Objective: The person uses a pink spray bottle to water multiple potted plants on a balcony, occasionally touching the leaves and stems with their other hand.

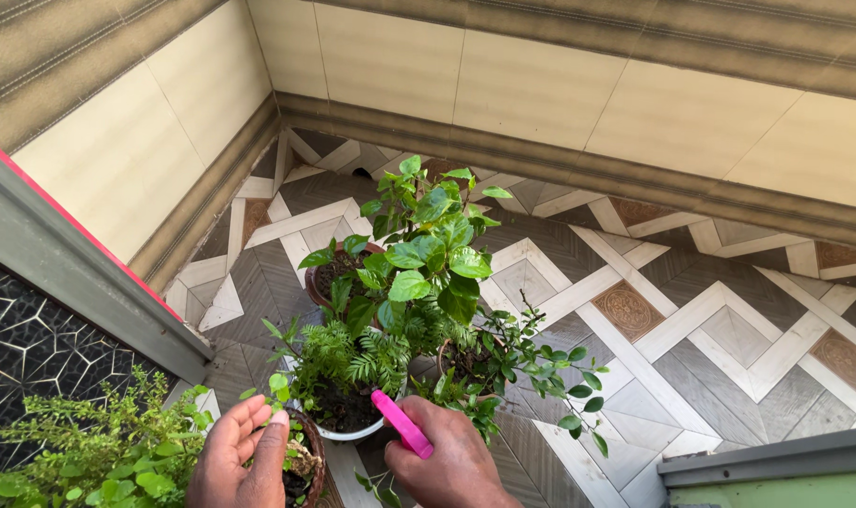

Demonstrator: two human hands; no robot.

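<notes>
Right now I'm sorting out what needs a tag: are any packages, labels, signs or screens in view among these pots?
None in view: no package, label, sign or screen.
The pots are untagged.
The right hand holds a plain pink handle, with no label visible.

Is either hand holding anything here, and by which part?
The right hand grips a pink tool by its near end; the far end points at the white pot. The left hand holds nothing, resting by a small brown pot.

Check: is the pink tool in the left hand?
No, the right hand grips the pink tool; the left hand rests on a small pot.
</notes>
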